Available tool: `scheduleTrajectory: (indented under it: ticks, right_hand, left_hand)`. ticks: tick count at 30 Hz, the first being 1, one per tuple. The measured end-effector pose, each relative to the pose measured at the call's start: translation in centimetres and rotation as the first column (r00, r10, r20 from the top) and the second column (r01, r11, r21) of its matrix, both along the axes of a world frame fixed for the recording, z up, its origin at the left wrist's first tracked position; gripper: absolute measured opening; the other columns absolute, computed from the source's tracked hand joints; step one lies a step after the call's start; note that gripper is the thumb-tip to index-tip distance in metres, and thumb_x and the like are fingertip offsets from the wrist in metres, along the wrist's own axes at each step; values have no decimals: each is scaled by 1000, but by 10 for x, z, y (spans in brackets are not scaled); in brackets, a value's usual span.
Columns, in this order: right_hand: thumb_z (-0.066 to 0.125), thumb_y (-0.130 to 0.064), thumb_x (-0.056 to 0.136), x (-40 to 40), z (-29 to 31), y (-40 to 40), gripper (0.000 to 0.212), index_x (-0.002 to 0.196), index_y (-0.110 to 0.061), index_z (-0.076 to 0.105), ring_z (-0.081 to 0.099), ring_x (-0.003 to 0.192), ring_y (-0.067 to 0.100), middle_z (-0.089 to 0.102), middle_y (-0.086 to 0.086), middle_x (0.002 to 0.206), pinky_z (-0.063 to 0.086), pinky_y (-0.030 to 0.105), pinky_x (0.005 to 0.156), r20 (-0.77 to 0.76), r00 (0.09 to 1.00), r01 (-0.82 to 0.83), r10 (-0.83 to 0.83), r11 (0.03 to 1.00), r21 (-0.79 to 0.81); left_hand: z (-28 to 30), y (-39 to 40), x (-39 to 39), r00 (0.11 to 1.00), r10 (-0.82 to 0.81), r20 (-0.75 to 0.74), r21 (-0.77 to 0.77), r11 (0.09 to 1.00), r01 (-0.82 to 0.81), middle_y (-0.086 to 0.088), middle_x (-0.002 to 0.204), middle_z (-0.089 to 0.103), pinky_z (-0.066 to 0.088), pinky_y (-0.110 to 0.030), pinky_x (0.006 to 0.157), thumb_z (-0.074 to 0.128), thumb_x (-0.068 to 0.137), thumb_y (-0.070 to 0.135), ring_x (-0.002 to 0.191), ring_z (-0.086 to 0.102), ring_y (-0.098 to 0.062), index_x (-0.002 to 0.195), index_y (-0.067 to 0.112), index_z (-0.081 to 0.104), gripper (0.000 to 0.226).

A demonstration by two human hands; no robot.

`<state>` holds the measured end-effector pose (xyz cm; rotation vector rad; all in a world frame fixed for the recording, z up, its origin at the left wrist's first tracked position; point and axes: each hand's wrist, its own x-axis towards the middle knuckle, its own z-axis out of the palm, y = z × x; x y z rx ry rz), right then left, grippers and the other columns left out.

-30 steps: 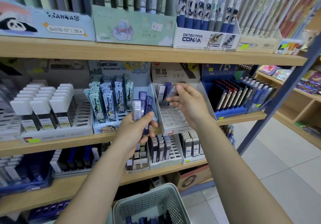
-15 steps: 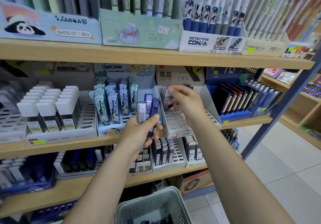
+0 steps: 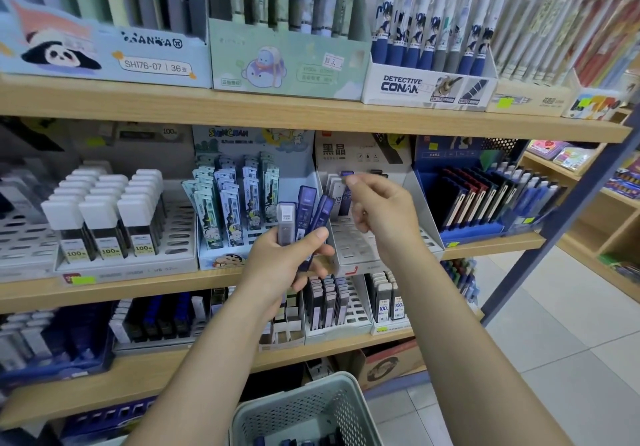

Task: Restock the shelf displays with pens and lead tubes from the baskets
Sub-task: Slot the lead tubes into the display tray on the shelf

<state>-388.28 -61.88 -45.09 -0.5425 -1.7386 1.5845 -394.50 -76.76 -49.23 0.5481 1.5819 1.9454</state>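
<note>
Slotted tray (image 3: 356, 250) mostly bare; right hand (image 3: 382, 210) pinches lead tube (image 3: 347, 173) above.

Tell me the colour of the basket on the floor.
Pale grey-green basket with perforated walls, seen in the head view.

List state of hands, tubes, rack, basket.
Left hand: grips a bunch of lead tubes, upright.
Right hand: pinches one tube at the rack's back row.
Rack: mostly bare slots, a few tubes at back.
Basket: on floor, some stock inside.
</note>
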Motion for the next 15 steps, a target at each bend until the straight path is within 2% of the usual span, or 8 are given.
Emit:
scheduleTrajectory:
  ticks: [3, 5, 7, 10, 12, 15]
  right_hand:
    - [70, -28, 93, 14, -9, -12, 12, 93, -18, 75, 50, 52, 13, 59, 6, 66, 39, 23, 47, 76, 990, -122, 122, 992, -3]
    - [70, -26, 93, 20, -15, -17, 19, 92, -8, 74, 51, 53, 13, 59, 6, 63, 41, 22, 48, 102, 976, -193, 194, 981, -18]
    - [69, -22, 93, 22, -18, -17, 24, 88, 1, 70, 51, 52, 15, 57, 7, 59, 43, 23, 50, 96, 975, -199, 199, 980, -13]
    - [65, -16, 96, 22, -21, -14, 17, 82, -6, 67, 54, 52, 18, 62, 9, 61, 47, 26, 54, 38, 988, -147, 148, 989, -22]
    - [62, -11, 97, 22, -22, -10, 9, 95, -6, 69, 57, 56, 17, 67, 12, 74, 49, 27, 56, -34, 987, -158, 156, 982, -105]
    - [57, -8, 98, 28, -21, -4, 26, 120, 2, 64, 59, 64, 17, 71, 16, 99, 53, 25, 59, -178, 931, -357, 319, 898, -257]
  left_hand:
    - [1, 1, 4, 1000, -7, 7, 13, 1000, 6, -11, 83, 77, 31, -21, 36, 70, 92, 22, 55, 66, -20, 102, 11, 65, 16]
    - [0, 3, 6, 1000, -15, -1, 1, 1000, 15, -10, 80, 77, 32, -22, 38, 70, 92, 23, 54, 66, -19, 103, 10, 66, 18]
    - [-2, 4, 8, 999, -27, -18, -11, 1000, 26, -11, 78, 76, 32, -22, 39, 70, 92, 22, 52, 65, -19, 102, 8, 67, 17]
    - [-5, 6, 8, 999, -47, -24, -6, 999, 47, -11, 79, 75, 32, -21, 37, 67, 95, 22, 51, 62, -18, 102, 5, 68, 19]
    - [-5, 7, 8, 999, -49, -4, 4, 999, 49, -9, 76, 74, 31, -20, 36, 65, 96, 23, 48, 58, -17, 103, 3, 67, 22]
    - [-4, 8, 9, 998, -55, 22, 10, 998, 54, -8, 70, 70, 29, -21, 36, 64, 97, 25, 44, 51, -15, 100, 5, 66, 21]
